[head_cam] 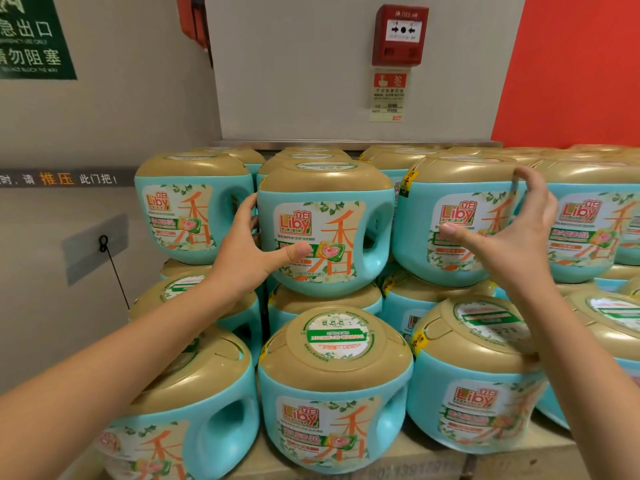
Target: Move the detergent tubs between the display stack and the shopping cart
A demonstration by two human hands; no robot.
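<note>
The tub (327,216) sits between gripping left hand (247,254) and spread right hand (516,242)

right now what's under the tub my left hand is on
The top-row tub held by the left hand sits on a second tub; only its gold lid and a teal strip show. The front tub covers its label.

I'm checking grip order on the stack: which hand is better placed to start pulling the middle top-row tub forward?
Left. The left hand holds the left side of the middle tub, thumb on its label. The right hand is spread open before the neighbouring tub, apparently not touching the middle one.
</note>
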